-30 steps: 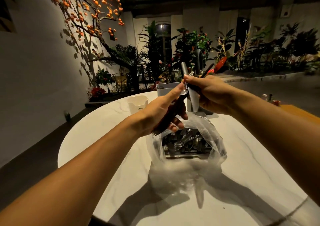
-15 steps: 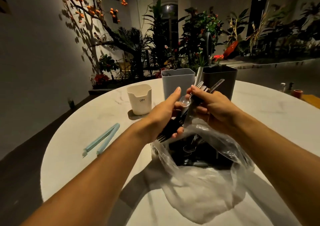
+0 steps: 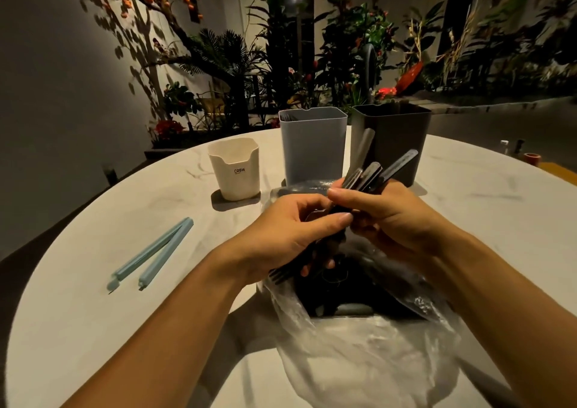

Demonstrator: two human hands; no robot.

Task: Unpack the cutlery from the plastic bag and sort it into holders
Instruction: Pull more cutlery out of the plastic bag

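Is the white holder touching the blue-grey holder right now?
Apart. The head view shows bare table between the white holder and the blue-grey holder.

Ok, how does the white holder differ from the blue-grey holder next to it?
The white holder is short and cream-coloured; the blue-grey holder is clearly taller. The white holder's front rim dips in a wide notch and it carries a small printed label, while the blue-grey holder's rim is nearly level and its face is plain. Both stand upright on the table, apart from each other.
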